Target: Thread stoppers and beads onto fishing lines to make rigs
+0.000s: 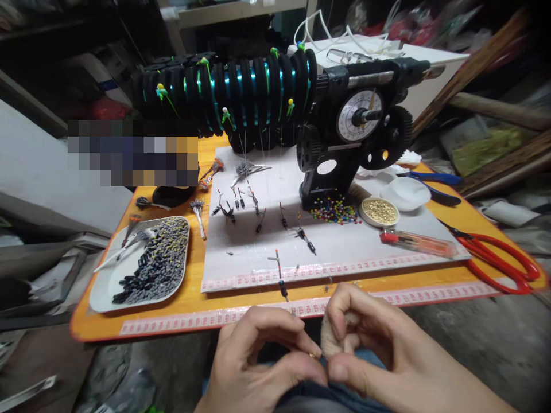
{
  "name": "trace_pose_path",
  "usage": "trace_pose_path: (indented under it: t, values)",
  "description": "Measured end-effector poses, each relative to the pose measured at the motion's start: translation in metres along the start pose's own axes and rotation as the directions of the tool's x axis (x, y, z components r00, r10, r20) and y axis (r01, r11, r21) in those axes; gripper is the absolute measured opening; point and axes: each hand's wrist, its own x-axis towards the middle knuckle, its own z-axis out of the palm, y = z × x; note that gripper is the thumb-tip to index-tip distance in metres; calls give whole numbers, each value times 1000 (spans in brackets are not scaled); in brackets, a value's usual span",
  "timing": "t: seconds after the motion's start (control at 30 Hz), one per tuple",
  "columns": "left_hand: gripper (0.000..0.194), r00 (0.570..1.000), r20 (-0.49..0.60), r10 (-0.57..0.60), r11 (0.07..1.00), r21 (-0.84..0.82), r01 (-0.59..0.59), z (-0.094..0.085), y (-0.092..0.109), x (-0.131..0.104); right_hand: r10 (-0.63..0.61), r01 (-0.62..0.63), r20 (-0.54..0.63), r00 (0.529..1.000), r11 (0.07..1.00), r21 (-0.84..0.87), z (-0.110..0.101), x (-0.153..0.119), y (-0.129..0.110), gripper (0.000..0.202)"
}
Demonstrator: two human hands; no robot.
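head view: a person's two bare hands meet at the near edge of the table (197, 269), above the lap.
left hand (262, 361): thumb and forefinger pinched together around a tiny gold bit (312, 355).
right hand (379, 338): fingers curled, thumb tip touching or just beside the left hand's fingertips; whether it grips anything cannot be told.
bit: between the left fingertips, only a glint of it showing.
cloth (329, 338): beige, against the right hand's curled fingers; whether worn or held is unclear.
board (253, 258): white, flat on the table, a pink ruler strip (275, 275) along its near side.
tape (185, 323): a second pink strip, on the table's near edge.
rigs (307, 241): small black pieces with thin stems, scattered over the board; one (282, 287) lies at its near edge, closest to the hands.
stand (338, 178): black, geared, a round dial (348, 117) on its front.
spools (232, 92): a row left of the dial, teal thread between black rims, coloured pinheads on them.
pins (336, 211): many-coloured heap by the stand's foot.
dish (365, 222): holds gold beads (381, 211).
tray (103, 292): white, at left, with grey and black pieces (155, 264).
tools: cutter (422, 244), red-handled scissors (486, 240) and blue pliers (434, 178), all at right.
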Motion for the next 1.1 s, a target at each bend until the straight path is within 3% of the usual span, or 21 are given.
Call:
trace_pose_path:
  t: [0.17, 0.3, 0.43, 0.5, 0.6, 0.67, 0.7, 0.8, 0.9, 1.0, 1.1]
  values:
    - [44, 1000, 18, -6, 998, 68, 5, 2, 6, 2, 0, 0, 1, 1000, 1000, 28, 0, 1, 1, 22]
    - [42, 992, 71, 109, 970, 210, -121, 0, 8, 6, -14, 12, 32, 999, 998, 60, 0, 2, 1, 29]
    - [38, 959, 210, 192, 899, 354, -257, -5, 14, 15, 41, -51, 75, 996, 990, 132, -1, 5, -2, 37]
    - [33, 917, 339, 211, 859, 383, -339, -8, 20, 22, 76, -92, 93, 993, 981, 171, -2, 8, -4, 41]
    - [23, 787, 569, 237, 734, 425, -529, -8, 29, 33, 97, -120, 117, 988, 971, 206, -2, 14, -5, 45]
    - [19, 713, 652, 260, 616, 457, -642, -5, 33, 37, 69, -93, 115, 991, 972, 215, -2, 17, -5, 45]
    - [18, 700, 666, 259, 575, 476, -666, -4, 33, 39, 53, -73, 103, 993, 975, 209, -1, 17, -5, 43]
    - [20, 730, 621, 284, 564, 508, -651, -2, 28, 40, -27, 25, 21, 999, 996, 83, -1, 14, -3, 28]
    - [32, 784, 503, 364, 622, 495, -607, -3, 15, 37, -223, 198, -95, 970, 954, -224, 2, 8, -1, 7]
    - [54, 833, 377, 405, 690, 472, -549, -3, 2, 34, -486, 348, -141, 862, 772, -531, 7, 5, 1, 20]
    - [60, 864, 240, 443, 756, 417, -504, 0, -7, 30, -644, 406, -122, 755, 607, -683, 11, 6, 5, 31]
